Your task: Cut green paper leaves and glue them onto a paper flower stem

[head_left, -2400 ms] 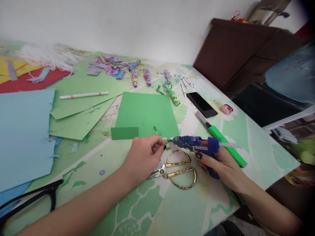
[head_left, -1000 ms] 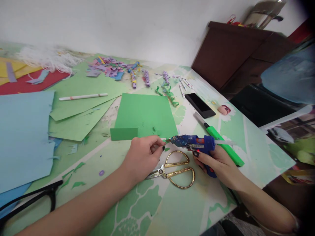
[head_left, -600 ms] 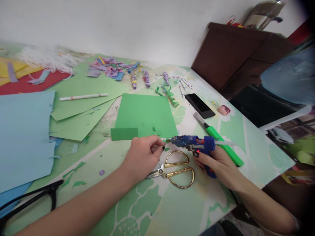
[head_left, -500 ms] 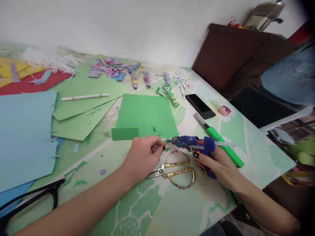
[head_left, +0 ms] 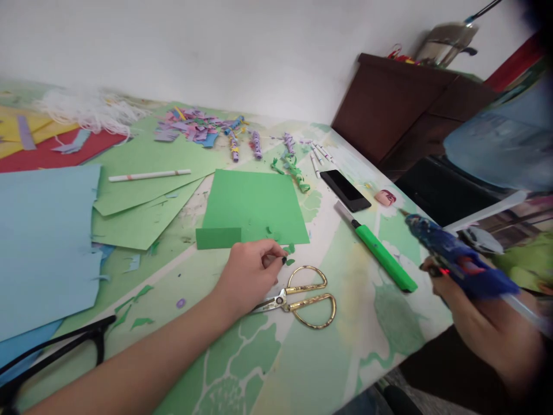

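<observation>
My left hand (head_left: 254, 268) rests near the middle of the table, thumb and index finger pinched together. Whatever lies between those fingertips is too small to make out. Small green paper scraps (head_left: 289, 253) lie just beyond them. Over the table's right edge, my right hand (head_left: 479, 317) grips a blue glue gun (head_left: 458, 253), its nozzle pointing up and left and a glue stick poking out of its back. Gold-handled scissors (head_left: 298, 297) lie just right of my left hand. A green sheet of paper (head_left: 254, 202) lies beyond it, with a darker green strip (head_left: 218, 238) at its near-left corner.
A green utility knife (head_left: 382, 253) with its blade out lies on the right, near a black phone (head_left: 345, 190). Black glasses (head_left: 95, 346) are at lower left, beside blue paper (head_left: 43, 242). Decorated paper rolls (head_left: 256, 145) and paper scraps (head_left: 194, 124) line the back.
My right hand has carried the glue gun away from my left fingertips, to the right beyond the table's edge. My left hand stays pinched in almost the same place.
</observation>
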`<state>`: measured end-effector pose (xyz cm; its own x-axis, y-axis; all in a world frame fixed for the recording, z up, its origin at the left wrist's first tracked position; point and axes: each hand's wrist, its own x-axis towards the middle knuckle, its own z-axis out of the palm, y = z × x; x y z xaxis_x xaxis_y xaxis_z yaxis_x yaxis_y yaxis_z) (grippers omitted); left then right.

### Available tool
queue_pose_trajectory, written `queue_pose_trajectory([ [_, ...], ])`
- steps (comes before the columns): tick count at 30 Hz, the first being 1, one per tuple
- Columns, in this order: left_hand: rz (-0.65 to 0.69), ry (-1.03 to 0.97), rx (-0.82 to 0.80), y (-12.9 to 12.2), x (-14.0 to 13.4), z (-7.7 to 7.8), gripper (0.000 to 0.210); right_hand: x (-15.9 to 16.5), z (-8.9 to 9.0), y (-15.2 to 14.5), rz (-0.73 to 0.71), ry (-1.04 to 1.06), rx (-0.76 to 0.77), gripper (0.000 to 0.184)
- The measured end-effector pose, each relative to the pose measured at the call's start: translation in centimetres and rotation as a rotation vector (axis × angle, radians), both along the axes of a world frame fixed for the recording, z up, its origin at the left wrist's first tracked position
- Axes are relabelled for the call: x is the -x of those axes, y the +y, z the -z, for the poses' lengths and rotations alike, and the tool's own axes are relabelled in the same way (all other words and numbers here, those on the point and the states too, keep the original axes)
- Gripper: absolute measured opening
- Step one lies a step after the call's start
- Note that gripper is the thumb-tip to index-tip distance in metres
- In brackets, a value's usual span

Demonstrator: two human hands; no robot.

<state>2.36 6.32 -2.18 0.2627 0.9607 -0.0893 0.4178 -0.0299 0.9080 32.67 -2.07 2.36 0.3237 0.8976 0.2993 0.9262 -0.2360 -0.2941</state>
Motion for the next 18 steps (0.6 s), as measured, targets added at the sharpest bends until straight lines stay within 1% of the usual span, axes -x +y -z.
queue_pose_trajectory([
  [1, -0.003, -0.014, 0.022, 0.0, 0.0, 0.0, 0.013, -1.0, -0.3, 0.3, 0.065, -0.132, 0.069, 0.018],
  [2, -0.006, -0.033, 0.046, 0.0, 0.0, 0.0, 0.012, -2.1, -0.5, 0.6, 0.101, -0.217, 0.124, 0.018],
  [4, -0.015, -0.073, 0.084, 0.1, -0.1, -0.1, 0.011, -4.1, -0.3, 1.3, 0.132, -0.291, 0.269, 0.02],
  [5, -0.019, -0.092, 0.097, 0.1, -0.1, -0.1, 0.01, -5.0, 0.1, 1.5, 0.127, -0.296, 0.329, 0.022],
  [7, -0.03, -0.133, 0.121, 0.1, -0.1, -0.2, 0.009, -6.7, 1.4, 2.0, 0.074, -0.285, 0.363, 0.024],
  [9, -0.038, -0.182, 0.144, 0.1, -0.1, -0.3, 0.008, -8.1, 2.8, 2.3, -0.031, -0.245, 0.376, 0.02],
  [10, -0.043, -0.209, 0.153, 0.1, -0.1, -0.3, 0.008, -8.5, 3.3, 2.5, -0.045, -0.237, 0.374, 0.019],
  [12, -0.06, -0.255, 0.17, 0.2, -0.1, -0.3, 0.008, -8.7, 3.6, 2.7, -0.057, -0.232, 0.371, 0.019],
  [14, -0.085, -0.283, 0.182, 0.3, 0.0, -0.4, 0.009, -7.7, 2.6, 2.8, -0.066, -0.278, 0.323, 0.026],
  [15, -0.098, -0.292, 0.187, 0.3, 0.0, -0.5, 0.009, -6.7, 1.7, 2.8, -0.118, -0.322, 0.3, 0.03],
  [16, -0.112, -0.3, 0.188, 0.4, -0.1, -0.5, 0.009, -5.2, 0.7, 2.9, -0.12, -0.374, 0.21, 0.031],
  [17, -0.123, -0.306, 0.189, 0.4, -0.1, -0.6, 0.01, -3.5, -0.3, 3.0, -0.158, -0.369, 0.133, 0.033],
  [18, -0.136, -0.307, 0.186, 0.4, -0.1, -0.6, 0.011, -1.5, -1.2, 3.2, -0.211, -0.301, 0.046, 0.032],
])
